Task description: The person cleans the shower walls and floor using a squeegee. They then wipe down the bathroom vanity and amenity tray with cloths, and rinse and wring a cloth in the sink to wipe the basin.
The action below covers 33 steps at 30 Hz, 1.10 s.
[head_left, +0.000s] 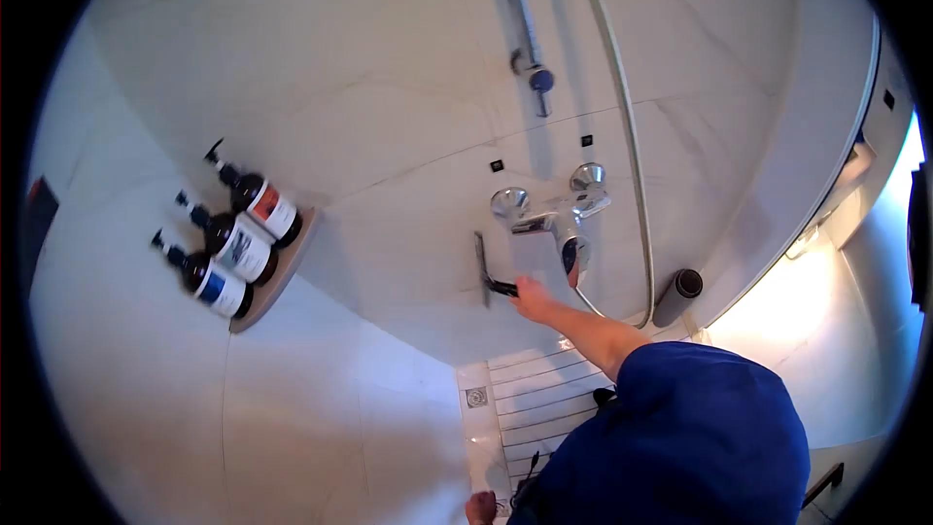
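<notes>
At left, I log three pump bottles (241,251) on a corner shelf (292,267); lower centre, my left hand (481,507), curled, contents I cannot tell. Next, one squeegee (500,287), blade at the wall (418,243), handle wrapped in my right hand (532,300), left of the mixer tap (564,224); then one dark cylinder (677,297).

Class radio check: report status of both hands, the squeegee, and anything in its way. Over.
Right hand gripping squeegee. Squeegee at wall, contact unclear. Left hand low, grip unclear. Chrome tap close by, picture-right.
</notes>
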### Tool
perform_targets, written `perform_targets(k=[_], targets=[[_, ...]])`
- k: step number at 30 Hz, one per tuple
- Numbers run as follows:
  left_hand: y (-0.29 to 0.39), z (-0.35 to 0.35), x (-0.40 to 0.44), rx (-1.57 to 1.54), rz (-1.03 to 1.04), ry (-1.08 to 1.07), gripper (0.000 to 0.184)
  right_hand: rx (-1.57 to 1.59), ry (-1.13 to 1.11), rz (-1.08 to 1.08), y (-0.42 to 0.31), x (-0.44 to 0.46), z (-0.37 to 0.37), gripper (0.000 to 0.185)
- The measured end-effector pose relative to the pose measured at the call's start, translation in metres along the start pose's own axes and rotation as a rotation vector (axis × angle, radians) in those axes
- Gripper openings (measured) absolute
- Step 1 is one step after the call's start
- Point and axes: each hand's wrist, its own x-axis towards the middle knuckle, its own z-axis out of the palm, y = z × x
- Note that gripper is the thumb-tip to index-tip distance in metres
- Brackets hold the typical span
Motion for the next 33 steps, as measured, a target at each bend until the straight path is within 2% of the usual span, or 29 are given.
perform_targets(k=[2, 6, 8, 9, 11, 12, 13, 14, 15, 16, 17, 18, 20, 23, 24, 25, 27, 28, 29, 32, 33], targets=[[-0.011, 0.014, -0.003, 0.03, -0.04, -0.051, 0.03, -0.01, 0.02, 0.088, 0.027, -0.007, -0.013, 0.032], [0.01, 0.042, -0.019, 0.033, -0.051, -0.176, 0.03, -0.071, 0.015, 0.278, 0.076, -0.044, -0.048, 0.029], [0.019, 0.049, -0.013, 0.031, -0.008, -0.21, 0.03, -0.165, -0.008, 0.288, 0.104, -0.054, -0.028, 0.029], [0.025, 0.05, -0.008, 0.016, 0.023, -0.212, 0.03, -0.213, -0.019, 0.286, 0.11, -0.059, -0.024, 0.028], [0.038, 0.051, 0.009, -0.045, 0.127, -0.197, 0.03, -0.116, -0.186, 0.145, 0.117, -0.086, -0.024, 0.028], [0.038, 0.049, 0.027, -0.107, 0.22, -0.155, 0.03, -0.15, -0.277, 0.178, 0.097, -0.101, -0.037, 0.029], [0.041, 0.047, 0.049, -0.252, 0.375, -0.095, 0.03, -0.077, -0.292, 0.096, 0.087, -0.115, -0.049, 0.028], [0.066, 0.043, 0.055, -0.134, 0.212, -0.105, 0.032, -0.049, -0.364, 0.121, 0.08, -0.122, -0.049, 0.031], [0.163, -0.018, 0.041, 0.214, 0.333, -0.178, 0.032, 0.008, -0.422, 0.106, 0.069, -0.129, -0.057, 0.033], [0.145, 0.003, 0.076, -0.213, 0.292, -0.256, 0.029, 0.039, -0.466, 0.069, 0.053, -0.136, -0.072, 0.033], [0.203, -0.026, 0.069, -0.268, 0.169, -0.204, 0.026, 0.089, -0.45, -0.018, 0.044, -0.141, -0.082, 0.032], [0.224, -0.028, 0.076, -0.364, 0.218, -0.157, 0.022, 0.138, -0.426, -0.1, 0.039, -0.144, -0.091, 0.031], [0.259, -0.03, 0.088, -0.6, 0.244, -0.174, 0.018, 0.198, -0.533, -0.253, 0.033, -0.141, -0.115, 0.033], [0.275, -0.019, 0.099, -0.595, 0.227, -0.243, 0.013, 0.299, -0.484, -0.44, 0.018, -0.138, -0.167, 0.032], [0.301, -0.035, 0.081, -0.486, 0.247, -0.265, 0.011, 0.341, -0.45, -0.525, 0.017, -0.137, -0.178, 0.032], [0.283, -0.019, 0.088, -0.615, 0.346, -0.338, 0.012, 0.403, -0.415, -0.555, 0.015, -0.139, -0.188, 0.035], [0.256, 0.008, 0.103, -0.184, 0.511, -0.34, 0.019, 0.469, -0.303, -0.607, 0.009, -0.14, -0.203, 0.035], [0.222, 0.034, 0.132, -0.036, 0.631, -0.421, 0.023, 0.491, -0.244, -0.631, 0.004, -0.141, -0.214, 0.035], [0.214, 0.047, 0.136, 0.087, 0.58, -0.401, 0.025, 0.498, -0.22, -0.591, -0.003, -0.144, -0.236, 0.035], [0.207, 0.059, 0.126, 0.07, 0.448, -0.497, 0.025, 0.571, -0.13, -0.329, -0.021, -0.157, -0.315, 0.033], [0.209, 0.064, 0.13, 0.061, 0.443, -0.508, 0.025, 0.497, 0.016, -0.285, -0.022, -0.162, -0.337, 0.035]])
